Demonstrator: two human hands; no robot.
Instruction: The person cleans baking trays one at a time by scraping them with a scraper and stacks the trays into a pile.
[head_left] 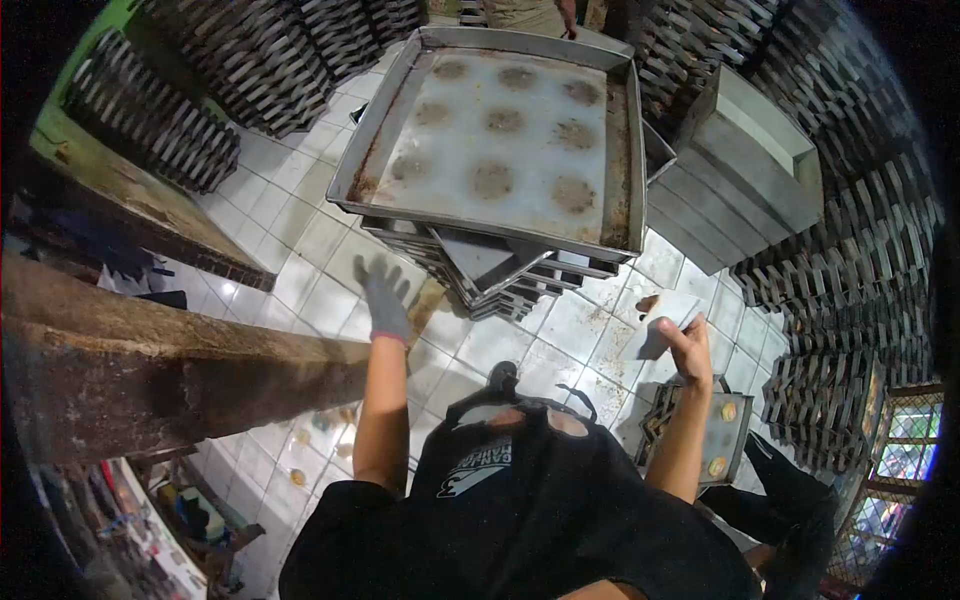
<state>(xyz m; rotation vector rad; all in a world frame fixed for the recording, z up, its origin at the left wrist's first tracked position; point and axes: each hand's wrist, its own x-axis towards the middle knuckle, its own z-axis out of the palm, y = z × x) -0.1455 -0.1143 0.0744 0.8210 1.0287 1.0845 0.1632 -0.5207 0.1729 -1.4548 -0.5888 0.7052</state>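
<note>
White floor tiles (255,190) run past stacked metal trays (150,115) on the left. Gloved, the left hand (388,302) is empty, fingers spread, just short of the wide tray (480,229) topping the stack ahead. That tray looks stiff and fairly bulky, best taken by opposite rims. Farther right, the bare right hand (688,350) pinches a flat white scraper (678,307), likely thin, light and easiest held along its near edge.
</note>
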